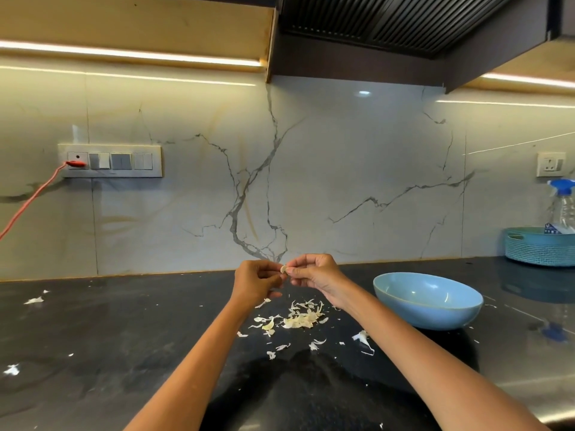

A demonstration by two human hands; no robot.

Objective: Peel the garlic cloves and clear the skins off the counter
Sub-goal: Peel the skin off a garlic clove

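Note:
A small pale garlic clove (pixel 283 269) is held up above the dark counter (pixel 124 331), pinched between the fingertips of both hands. My left hand (pixel 256 279) pinches it from the left, and my right hand (pixel 312 272) from the right. Below the hands lies a heap of white garlic skins (pixel 300 318). More loose skins (pixel 362 339) are scattered around it. A light blue bowl (pixel 427 301) stands on the counter just right of my right forearm; its inside is hidden from this angle.
Stray skin bits (pixel 34 300) lie far left on the counter. A teal basket (pixel 539 245) with a spray bottle (pixel 563 206) stands at the back right. A red cord (pixel 28 203) runs from the wall switch panel (pixel 110 160). The marble wall is close behind.

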